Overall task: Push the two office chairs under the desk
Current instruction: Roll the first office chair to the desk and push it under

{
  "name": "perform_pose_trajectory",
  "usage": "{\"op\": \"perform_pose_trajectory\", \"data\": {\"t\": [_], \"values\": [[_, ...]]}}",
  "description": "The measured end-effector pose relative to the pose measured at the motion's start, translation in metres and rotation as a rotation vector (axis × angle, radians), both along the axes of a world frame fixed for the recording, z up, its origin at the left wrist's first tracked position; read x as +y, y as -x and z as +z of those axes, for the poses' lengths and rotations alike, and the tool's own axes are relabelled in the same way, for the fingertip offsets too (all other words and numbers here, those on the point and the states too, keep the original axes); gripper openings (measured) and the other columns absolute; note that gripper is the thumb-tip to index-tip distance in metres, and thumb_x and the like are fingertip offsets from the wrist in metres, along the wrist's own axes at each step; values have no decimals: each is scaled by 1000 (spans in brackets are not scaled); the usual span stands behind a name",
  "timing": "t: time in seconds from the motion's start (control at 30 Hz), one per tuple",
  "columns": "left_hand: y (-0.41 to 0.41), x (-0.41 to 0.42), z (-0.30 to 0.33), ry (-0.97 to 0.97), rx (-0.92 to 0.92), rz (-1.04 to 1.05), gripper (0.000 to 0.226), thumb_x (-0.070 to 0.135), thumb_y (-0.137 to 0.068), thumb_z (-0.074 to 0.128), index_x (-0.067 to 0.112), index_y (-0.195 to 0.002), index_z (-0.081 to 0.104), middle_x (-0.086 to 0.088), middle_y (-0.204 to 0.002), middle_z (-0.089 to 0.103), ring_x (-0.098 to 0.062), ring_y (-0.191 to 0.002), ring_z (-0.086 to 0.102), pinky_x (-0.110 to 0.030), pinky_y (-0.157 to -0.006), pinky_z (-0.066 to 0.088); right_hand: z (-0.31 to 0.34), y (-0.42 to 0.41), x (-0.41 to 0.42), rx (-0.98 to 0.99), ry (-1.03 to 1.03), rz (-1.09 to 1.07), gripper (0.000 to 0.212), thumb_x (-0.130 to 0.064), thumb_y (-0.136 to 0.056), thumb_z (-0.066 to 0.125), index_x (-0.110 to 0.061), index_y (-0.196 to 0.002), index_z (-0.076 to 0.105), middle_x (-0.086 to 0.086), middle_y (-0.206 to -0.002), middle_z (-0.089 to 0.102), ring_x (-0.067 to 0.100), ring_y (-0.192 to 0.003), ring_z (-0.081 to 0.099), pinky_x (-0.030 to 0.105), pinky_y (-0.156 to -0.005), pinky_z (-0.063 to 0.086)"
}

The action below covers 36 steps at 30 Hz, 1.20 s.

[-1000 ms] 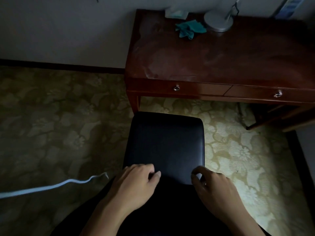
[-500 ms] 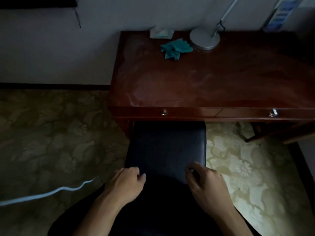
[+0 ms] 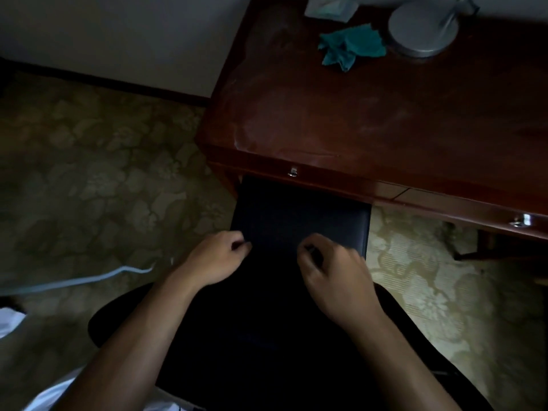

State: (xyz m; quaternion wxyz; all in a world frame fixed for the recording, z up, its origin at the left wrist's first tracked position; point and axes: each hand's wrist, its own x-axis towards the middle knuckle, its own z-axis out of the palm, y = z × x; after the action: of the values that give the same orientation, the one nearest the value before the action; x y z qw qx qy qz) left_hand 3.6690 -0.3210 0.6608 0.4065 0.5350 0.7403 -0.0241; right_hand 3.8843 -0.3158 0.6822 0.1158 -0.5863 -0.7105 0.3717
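Note:
A black office chair (image 3: 299, 221) stands in front of me, its dark seat partly slid under the left end of the reddish wooden desk (image 3: 385, 123). My left hand (image 3: 215, 261) and my right hand (image 3: 332, 271) both grip the top edge of the chair's backrest, fingers curled over it. The backrest itself is nearly black and hard to make out below my hands. Only this one chair is in view.
On the desk lie a teal cloth (image 3: 351, 47), a round grey lamp base (image 3: 422, 32) and a tissue pack (image 3: 329, 7). Two drawer knobs (image 3: 293, 172) show on the desk front. A pale cable (image 3: 89, 278) runs across the patterned carpet at left.
The chair has rolled forward and its seat front has gone under the desk edge. My hands moved forward with the backrest, and the desk is closer to me.

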Motion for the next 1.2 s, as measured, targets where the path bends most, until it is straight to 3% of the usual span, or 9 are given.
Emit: {"op": "perform_pose_trajectory", "data": {"t": [0.17,0.33,0.47,0.57,0.73,0.83,0.9,1.07,1.2], "values": [[-4,-18,-2,131,32,-135,26,39,-97,51,19,-86,63,-1,-86,65,-14,-75,60,-27,-55,39,1,-7,-13,-39,105,101,18,-38,-88,47,-29,-94,63,0,-87,69,27,-81,64,37,-71,50],[-10,-26,8,24,124,-333,30,47,-96,49,21,-101,63,0,-100,63,-19,-90,58,-30,-67,43,5,-9,-12,-44,77,61,23,-36,-89,51,-29,-102,68,7,-106,70,31,-100,62,42,-87,51],[-8,-65,22,-16,180,-424,33,51,-96,45,25,-104,65,0,-111,63,-19,-94,54,-30,-71,38,14,-20,-40,-169,98,109,23,-39,-90,53,-28,-103,69,7,-104,69,29,-96,63,36,-83,51],[-1,-101,38,-21,111,-397,50,62,-94,37,29,-119,63,2,-132,58,-22,-117,52,-32,-81,36,23,-27,-84,-208,78,217,22,-42,-91,54,-30,-102,70,3,-97,69,26,-96,63,31,-80,48],[7,-143,68,-33,65,-450,85,97,-66,14,54,-132,44,12,-146,43,-20,-136,38,-39,-99,31,45,-44,-135,-271,-71,266,58,-77,-83,28,-35,-98,65,-4,-93,68,21,-89,63,36,-77,48],[10,-159,76,-93,124,-543,95,103,-53,28,57,-135,36,16,-144,44,-17,-132,42,-39,-100,35,46,-58,-164,-371,-274,352,82,-89,-76,17,-36,-122,58,-7,-109,65,18,-96,63,35,-76,50],[8,-170,72,-236,198,-578,90,97,-58,41,53,-137,35,17,-141,48,-14,-127,47,-37,-98,36,42,-65,-169,-473,-406,388,82,-86,-77,23,-31,-128,55,-7,-109,65,18,-96,63,30,-71,48],[8,-175,54,-693,335,-507,58,65,-77,64,35,-126,59,15,-130,60,-12,-107,62,-35,-89,43,37,-85,-152,-550,-571,368,59,-70,-76,46,-27,-111,64,-3,-104,62,19,-92,60,31,-62,52],[19,-171,40,-950,335,-470,43,60,-78,61,24,-96,73,5,-90,72,-19,-80,68,-35,-72,50,30,-112,-136,-552,-650,402,55,-65,-78,50,-18,-99,71,-1,-82,63,18,-71,60,30,-48,50]]}}
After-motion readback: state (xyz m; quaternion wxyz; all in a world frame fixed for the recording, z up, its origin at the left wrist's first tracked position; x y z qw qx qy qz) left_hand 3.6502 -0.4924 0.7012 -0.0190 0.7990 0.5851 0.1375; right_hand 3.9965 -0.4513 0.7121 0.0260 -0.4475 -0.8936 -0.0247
